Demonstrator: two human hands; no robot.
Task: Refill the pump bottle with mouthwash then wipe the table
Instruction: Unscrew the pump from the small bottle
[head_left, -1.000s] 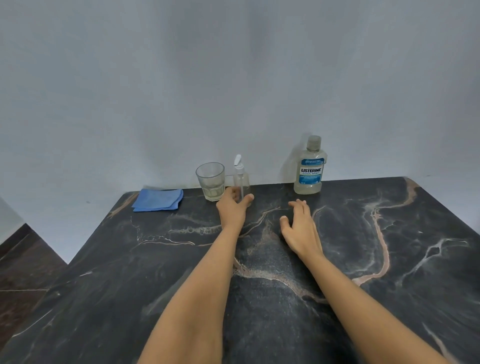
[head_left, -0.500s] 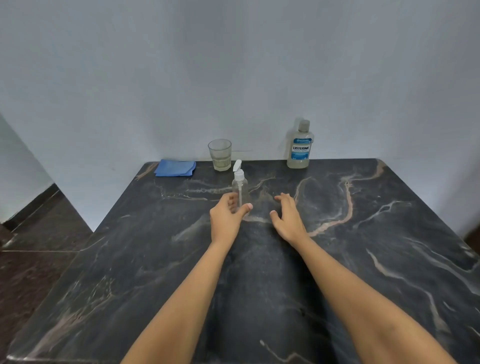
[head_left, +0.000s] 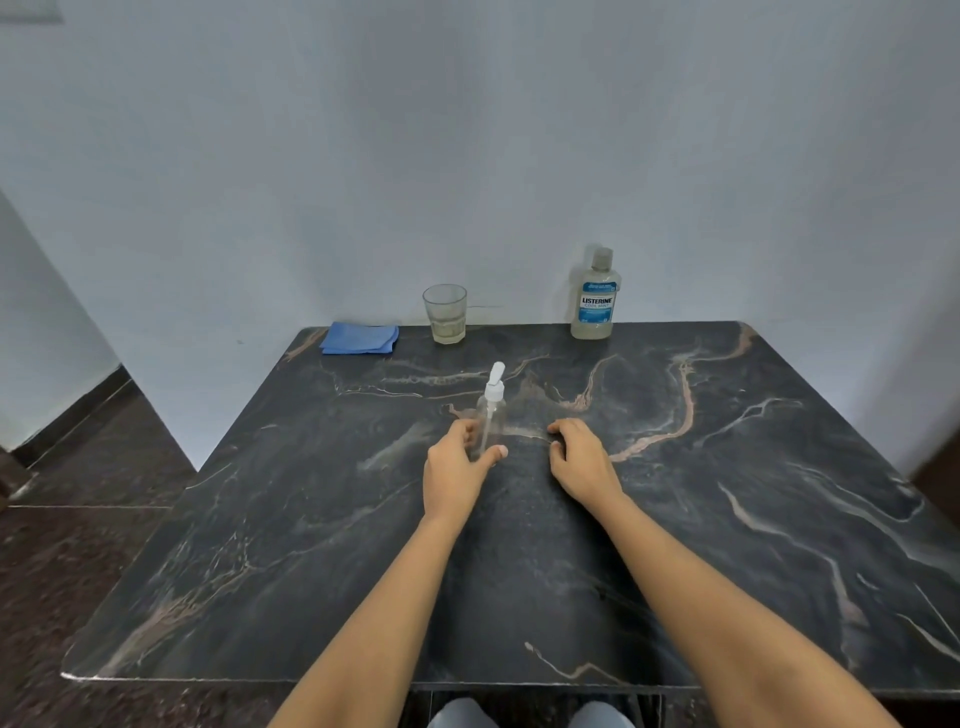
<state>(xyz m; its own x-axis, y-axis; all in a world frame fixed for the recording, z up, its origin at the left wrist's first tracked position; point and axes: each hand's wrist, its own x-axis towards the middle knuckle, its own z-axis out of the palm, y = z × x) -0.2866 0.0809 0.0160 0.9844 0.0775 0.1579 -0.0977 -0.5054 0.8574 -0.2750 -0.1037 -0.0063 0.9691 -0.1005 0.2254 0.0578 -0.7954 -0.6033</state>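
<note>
A small clear pump bottle (head_left: 491, 410) with a white pump head stands upright near the middle of the dark marble table (head_left: 727, 519). My left hand (head_left: 457, 470) grips its lower body, thumb on the right side. My right hand (head_left: 582, 462) rests on the table just right of the bottle, fingers loosely curled, holding nothing. The mouthwash bottle (head_left: 595, 296), capped, with a blue label, stands at the table's back edge by the wall. A folded blue cloth (head_left: 359, 338) lies at the back left corner.
A drinking glass (head_left: 445, 314) with a little pale liquid stands at the back edge between cloth and mouthwash. A grey wall rises behind the table. Dark floor lies to the left. My knees show below the front edge.
My left hand has drawn the pump bottle from the back, beside the glass, toward the table's middle. My right hand came back alongside it. The camera has pulled back.
</note>
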